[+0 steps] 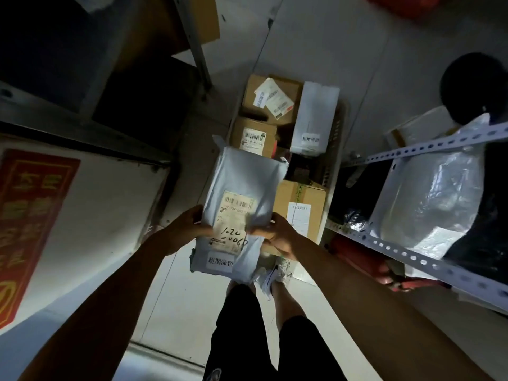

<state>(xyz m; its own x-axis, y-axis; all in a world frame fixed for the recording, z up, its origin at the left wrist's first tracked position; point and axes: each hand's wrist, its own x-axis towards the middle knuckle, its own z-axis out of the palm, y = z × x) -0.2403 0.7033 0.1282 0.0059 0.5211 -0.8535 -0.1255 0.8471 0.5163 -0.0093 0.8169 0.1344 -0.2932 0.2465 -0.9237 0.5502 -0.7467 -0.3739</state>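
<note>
Both hands, left hand (189, 228) and right hand (277, 235), pinch the grey mailer (242, 193) by its sides at frame centre, over the crate of boxes (336, 149) (label up), so I'd keep it level and lower it squarely.

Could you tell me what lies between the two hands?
The head view shows a grey parcel bag between the left hand and the right hand; both grip its edges.
</note>
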